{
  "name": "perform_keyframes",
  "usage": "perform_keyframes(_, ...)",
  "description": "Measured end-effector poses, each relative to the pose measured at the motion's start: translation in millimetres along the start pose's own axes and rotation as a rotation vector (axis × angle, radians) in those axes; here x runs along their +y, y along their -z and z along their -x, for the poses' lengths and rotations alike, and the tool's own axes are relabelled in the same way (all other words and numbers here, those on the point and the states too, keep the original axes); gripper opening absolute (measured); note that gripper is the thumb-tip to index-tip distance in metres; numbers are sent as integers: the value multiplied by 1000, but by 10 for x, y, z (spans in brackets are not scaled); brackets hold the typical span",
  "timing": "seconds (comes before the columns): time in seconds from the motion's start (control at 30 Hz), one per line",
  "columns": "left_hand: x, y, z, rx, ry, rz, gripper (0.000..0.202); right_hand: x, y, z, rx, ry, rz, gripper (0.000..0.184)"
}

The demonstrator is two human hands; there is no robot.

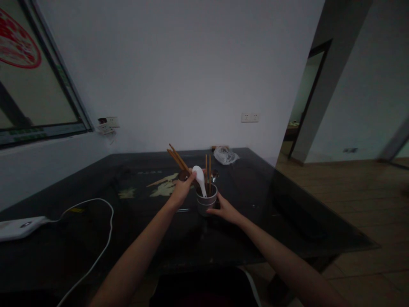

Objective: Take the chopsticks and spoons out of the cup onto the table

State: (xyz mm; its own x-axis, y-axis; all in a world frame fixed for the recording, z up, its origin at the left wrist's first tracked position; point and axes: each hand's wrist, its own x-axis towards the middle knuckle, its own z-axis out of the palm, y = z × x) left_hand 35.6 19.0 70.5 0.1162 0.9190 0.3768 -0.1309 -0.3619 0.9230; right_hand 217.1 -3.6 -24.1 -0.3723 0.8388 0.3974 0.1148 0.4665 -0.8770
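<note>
One white spoon (200, 180) points into one grey cup (203, 205).

Dim room, plain pale wall (185, 76), wall sockets (250, 117) above a dark glossy table (191, 247), window (35, 98) at far left with a round red decal (12, 32), doorway (307, 87) at right, brown wood-look floor (361, 200).
</note>
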Motion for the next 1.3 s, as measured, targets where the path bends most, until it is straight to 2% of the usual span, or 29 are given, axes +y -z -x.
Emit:
perform_keyframes(0.1,100,16,2,-11,-63,193,36,-5,4,1,-6,-10,7,84)
perform_keyframes(0.23,242,144,-28,76,-94,281,39,4,7,4,-4,-26,19,82)
perform_keyframes(0.43,401,595,-104,191,-95,225,42,-27,-2,13,-10,-71,-27,79)
perform_keyframes(0.53,351,908,-140,183,11,55,39,-11,-2,10,-16,-66,-33,78)
perform_keyframes(0.67,120,1318,-169,224,181,-228,32,40,13,4,-9,-51,33,83)
perform_keyframes(0.73,-13,1482,-172,271,239,-392,31,61,21,4,-8,-44,53,84)
perform_keyframes(0.83,-178,1658,-167,280,313,-649,32,78,30,6,-2,-50,58,85)
perform_keyframes(1.07,-404,1841,-142,76,434,-1339,30,54,38,8,-18,-90,41,83)
perform_keyframes(1.2,-486,1827,-96,52,528,-1465,37,64,38,6,-15,-93,46,83)
perform_keyframes(1.3,-525,1757,-62,20,530,-1516,36,72,36,2,-20,-99,33,82)
